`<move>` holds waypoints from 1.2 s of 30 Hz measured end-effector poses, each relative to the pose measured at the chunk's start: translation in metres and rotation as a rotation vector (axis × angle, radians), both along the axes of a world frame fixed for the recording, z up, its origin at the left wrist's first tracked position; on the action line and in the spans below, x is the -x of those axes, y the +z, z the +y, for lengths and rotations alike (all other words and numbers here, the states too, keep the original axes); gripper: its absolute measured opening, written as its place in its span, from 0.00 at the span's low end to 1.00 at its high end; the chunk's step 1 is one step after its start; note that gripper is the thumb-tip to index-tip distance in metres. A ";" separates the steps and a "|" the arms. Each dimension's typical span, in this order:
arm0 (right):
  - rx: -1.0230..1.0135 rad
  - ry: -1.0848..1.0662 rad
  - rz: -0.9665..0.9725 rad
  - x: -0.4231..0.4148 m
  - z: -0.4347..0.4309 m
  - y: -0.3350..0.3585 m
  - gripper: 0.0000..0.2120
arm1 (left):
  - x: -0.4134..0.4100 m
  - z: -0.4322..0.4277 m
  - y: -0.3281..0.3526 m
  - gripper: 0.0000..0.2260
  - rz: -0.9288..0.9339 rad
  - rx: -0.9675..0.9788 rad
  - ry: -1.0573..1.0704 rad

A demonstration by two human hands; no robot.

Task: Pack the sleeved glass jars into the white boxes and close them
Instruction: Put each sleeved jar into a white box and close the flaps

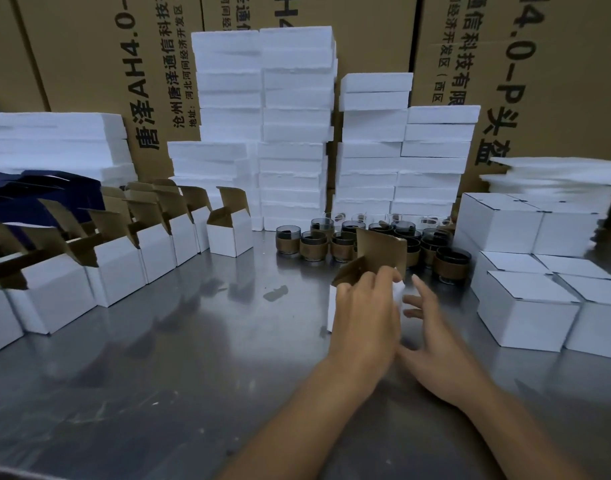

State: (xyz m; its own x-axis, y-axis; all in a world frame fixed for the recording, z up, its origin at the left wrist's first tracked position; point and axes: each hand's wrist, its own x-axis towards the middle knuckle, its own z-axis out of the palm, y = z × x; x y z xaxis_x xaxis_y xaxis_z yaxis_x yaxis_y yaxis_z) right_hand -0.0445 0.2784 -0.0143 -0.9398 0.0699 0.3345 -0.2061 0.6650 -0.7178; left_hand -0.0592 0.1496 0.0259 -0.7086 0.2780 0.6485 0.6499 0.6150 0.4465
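Observation:
A small white box (332, 308) with brown inner flaps stands on the metal table in front of me, its lid flap (383, 251) raised. My left hand (364, 317) covers the box and pinches a flap at its top edge. My right hand (432, 337) rests just right of the box, fingers spread, holding nothing. Several glass jars with brown sleeves (312, 245) stand in a cluster behind the box. Whether a jar is inside the box is hidden by my left hand.
A row of open white boxes (117, 268) lines the left side. Closed white boxes (526, 310) are stacked at the right. Tall piles of white foam slabs (297, 133) and large brown cartons (89, 64) stand behind. The steel table (193, 341) is reflective.

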 end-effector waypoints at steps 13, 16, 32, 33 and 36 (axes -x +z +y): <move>0.116 -0.055 0.043 0.008 0.005 -0.004 0.46 | 0.036 -0.031 -0.007 0.21 0.008 -0.172 -0.085; 0.128 -0.025 0.039 0.009 0.006 -0.005 0.44 | 0.048 -0.040 -0.021 0.38 -0.425 -0.318 -0.248; 0.185 0.150 0.015 0.005 0.000 -0.004 0.36 | 0.059 -0.048 -0.035 0.41 -0.668 -0.311 -0.422; 0.200 0.153 0.010 0.006 0.000 -0.004 0.38 | 0.059 -0.048 -0.034 0.41 -0.669 -0.314 -0.418; 0.214 0.160 -0.037 0.007 0.003 -0.003 0.42 | 0.059 -0.047 -0.035 0.41 -0.660 -0.334 -0.406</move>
State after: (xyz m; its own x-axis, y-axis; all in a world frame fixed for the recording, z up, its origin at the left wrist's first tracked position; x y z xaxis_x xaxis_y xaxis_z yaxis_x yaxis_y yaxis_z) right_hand -0.0517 0.2812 -0.0174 -0.9558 -0.0149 0.2936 -0.2675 0.4586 -0.8474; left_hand -0.1183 0.1030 -0.0093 -0.8575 0.4602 0.2299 0.3340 0.1582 0.9292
